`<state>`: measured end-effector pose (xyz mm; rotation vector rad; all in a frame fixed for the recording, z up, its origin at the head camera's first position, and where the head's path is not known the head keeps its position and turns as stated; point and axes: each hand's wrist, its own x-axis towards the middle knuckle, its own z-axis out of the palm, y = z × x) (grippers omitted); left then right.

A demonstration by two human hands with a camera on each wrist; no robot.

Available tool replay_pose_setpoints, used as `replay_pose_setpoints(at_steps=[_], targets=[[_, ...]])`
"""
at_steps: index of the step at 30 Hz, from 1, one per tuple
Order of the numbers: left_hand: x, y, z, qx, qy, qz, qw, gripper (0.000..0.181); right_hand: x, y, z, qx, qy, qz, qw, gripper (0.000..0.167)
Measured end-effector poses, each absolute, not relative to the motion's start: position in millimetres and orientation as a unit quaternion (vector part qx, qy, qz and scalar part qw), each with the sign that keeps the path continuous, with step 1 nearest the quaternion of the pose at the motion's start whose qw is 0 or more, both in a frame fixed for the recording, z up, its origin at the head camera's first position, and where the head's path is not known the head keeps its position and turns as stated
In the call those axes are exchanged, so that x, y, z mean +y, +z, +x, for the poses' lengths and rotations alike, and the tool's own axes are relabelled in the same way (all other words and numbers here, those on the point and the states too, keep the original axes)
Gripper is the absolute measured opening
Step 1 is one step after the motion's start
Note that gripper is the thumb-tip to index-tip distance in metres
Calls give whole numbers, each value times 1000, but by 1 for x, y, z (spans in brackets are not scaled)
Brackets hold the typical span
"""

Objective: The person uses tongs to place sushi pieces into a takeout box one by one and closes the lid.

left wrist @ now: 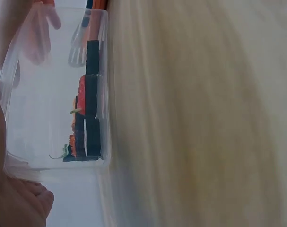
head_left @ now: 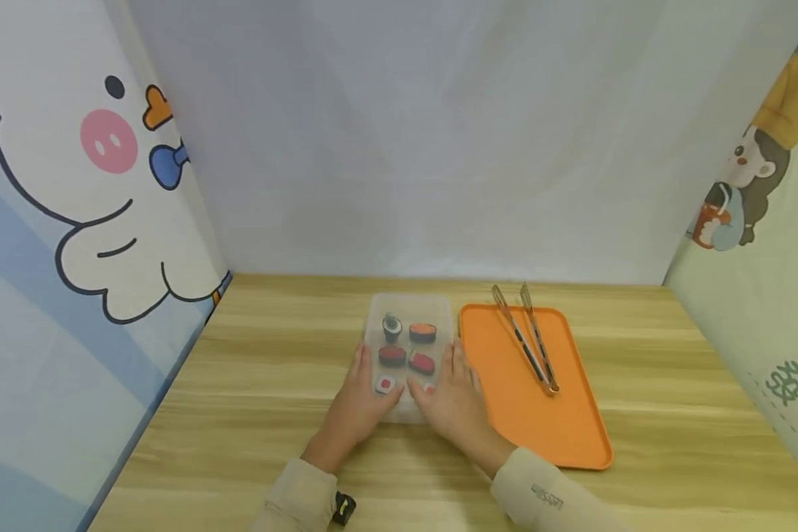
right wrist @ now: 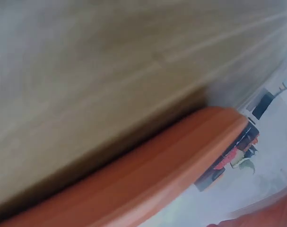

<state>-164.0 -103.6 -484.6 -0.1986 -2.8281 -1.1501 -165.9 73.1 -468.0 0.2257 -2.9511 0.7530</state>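
A clear plastic box [head_left: 412, 303] with a hazy cover stands on the table, holding several sushi pieces [head_left: 423, 332] with orange, red and white tops. My left hand [head_left: 362, 395] grips its left side, thumb over the top near the front. On the opposite side my right hand [head_left: 457, 403] holds it likewise, its thumb angled inward. Through the box wall in the left wrist view, dark-sided sushi [left wrist: 91, 97] sits along the bottom. Only a little of the right hand shows in the right wrist view, at the lower right corner.
Right beside the box lies an orange tray [head_left: 532, 436], close to the right hand. Metal tongs [head_left: 532, 360] with dark handles rest on it, their tips past its far edge. A pale curtain [head_left: 412, 185] hangs behind the wooden table [head_left: 259, 399], with printed cloths at both sides.
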Motion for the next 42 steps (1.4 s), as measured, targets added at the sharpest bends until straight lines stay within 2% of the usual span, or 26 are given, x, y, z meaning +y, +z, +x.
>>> replay_pose_setpoints(at_steps=[6, 13, 20, 25, 29, 32, 37, 42], targets=[[-106, -476, -164, -943, -320, -71, 61, 93, 67, -463, -169, -974, 209, 75, 42, 89], [-111, -472, -162, -935, -347, -71, 1, 95, 76, -458, -172, -969, 230, 86, -19, 94], [-122, -463, -187, -936, -331, -123, -8, 80, 88, -453, -196, -957, 268, 100, -39, 84], [-124, -465, -198, -934, -327, -137, -38, 77, 91, -454, -205, -949, 295, 91, -71, 81], [-123, -465, -200, -923, -354, -144, -36, 77, 90, -453, -206, -950, 290, 77, -88, 83], [-124, -462, -201, -922, -358, -147, -29, 76, 90, -449, -208, -952, 284, 79, -86, 82], [-127, -458, -208, -917, -375, -131, -48, 80, 91, -443, -214, -953, 281, 89, -78, 80], [-133, -458, -231, -909, -387, -149, -37, 80, 92, -439, -235, -957, 256, 126, -53, 79]])
